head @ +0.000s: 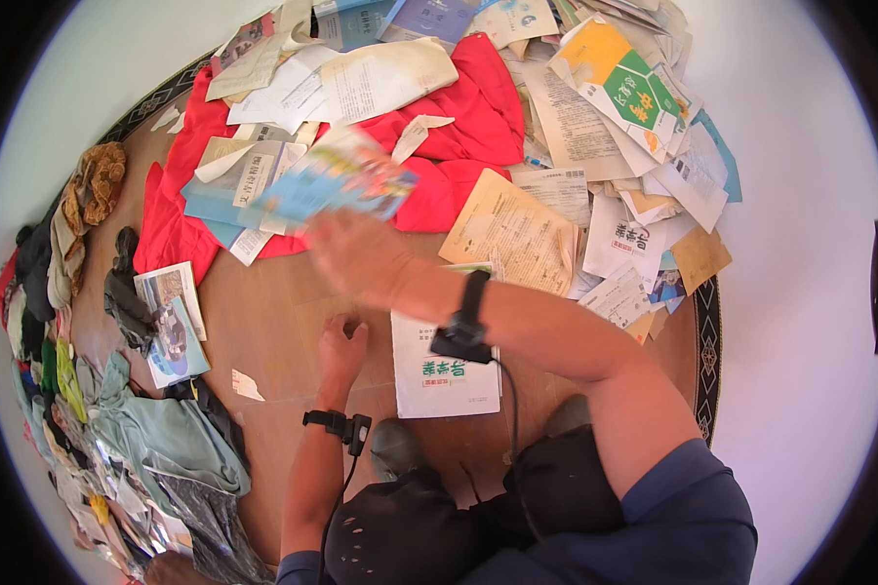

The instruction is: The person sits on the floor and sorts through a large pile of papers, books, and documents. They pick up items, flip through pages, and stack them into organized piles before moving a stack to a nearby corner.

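My right hand (355,252) reaches across to the left, blurred by motion, and grips a colourful blue booklet (344,175) by its lower edge. Below the booklet lies red cloth (439,186) with books and papers on it. My left hand (342,344) hangs over the brown floor with fingers curled and nothing seen in it; whether its fingers are closed fully is hard to tell. Between my arms lies a white workbook (446,380) with green print, partly hidden by my right wrist. A yellowed printed sheet (512,234) lies beyond my right forearm.
A heap of books and papers (585,131) lies against the wall at the right. Two booklets (172,329) and a black crumpled thing (126,292) lie at the left, near piled clothes (154,431). A torn paper scrap (246,385) is on the floor. Cables run from both wrist straps.
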Available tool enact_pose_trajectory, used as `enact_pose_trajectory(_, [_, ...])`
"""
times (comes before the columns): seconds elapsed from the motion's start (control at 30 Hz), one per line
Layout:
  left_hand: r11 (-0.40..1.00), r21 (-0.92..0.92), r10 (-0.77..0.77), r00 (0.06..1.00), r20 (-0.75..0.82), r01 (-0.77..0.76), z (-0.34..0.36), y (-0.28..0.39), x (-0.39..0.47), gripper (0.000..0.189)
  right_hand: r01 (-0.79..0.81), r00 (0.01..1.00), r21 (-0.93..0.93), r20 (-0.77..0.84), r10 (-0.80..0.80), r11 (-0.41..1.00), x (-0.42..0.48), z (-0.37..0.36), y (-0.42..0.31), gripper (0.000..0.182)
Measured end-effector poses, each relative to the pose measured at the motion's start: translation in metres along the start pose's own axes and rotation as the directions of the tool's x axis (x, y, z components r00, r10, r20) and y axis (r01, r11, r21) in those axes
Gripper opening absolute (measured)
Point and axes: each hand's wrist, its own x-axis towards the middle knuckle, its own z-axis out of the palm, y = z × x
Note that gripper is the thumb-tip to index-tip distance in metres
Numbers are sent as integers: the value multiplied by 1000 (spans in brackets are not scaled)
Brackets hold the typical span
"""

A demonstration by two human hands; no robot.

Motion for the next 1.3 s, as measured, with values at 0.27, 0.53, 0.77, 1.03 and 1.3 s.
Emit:
enact_pose_trajectory(0.27, [982, -179, -102, 974, -200, 66, -2, -7, -10, 57, -301, 920, 251, 332, 210, 920, -46, 35, 5, 18])
enact_pose_trajectory(0.53, [970, 244, 93, 905, -416, 12, -20, 15, 13, 77, -765, 562, -294, 129, 817, 573, -159, -12, 203, 85])
enact_pose_trajectory(0.77, [842, 538, 141, 953, -268, 27, -16, -4, 32, 85, -737, 547, -282, 286, 787, 615, -190, -20, 216, 65])
enact_pose_trajectory(1.03, [720, 690, 159, 949, -271, 77, -29, -21, 45, 78, -744, 663, 218, 128, 738, 631, -166, -68, 219, 38])
enact_pose_trajectory(1.3, [745, 646, 62, 948, -314, 165, -69, -56, 18, 75, -503, 569, 759, -68, 820, 412, -131, -119, 169, 31])
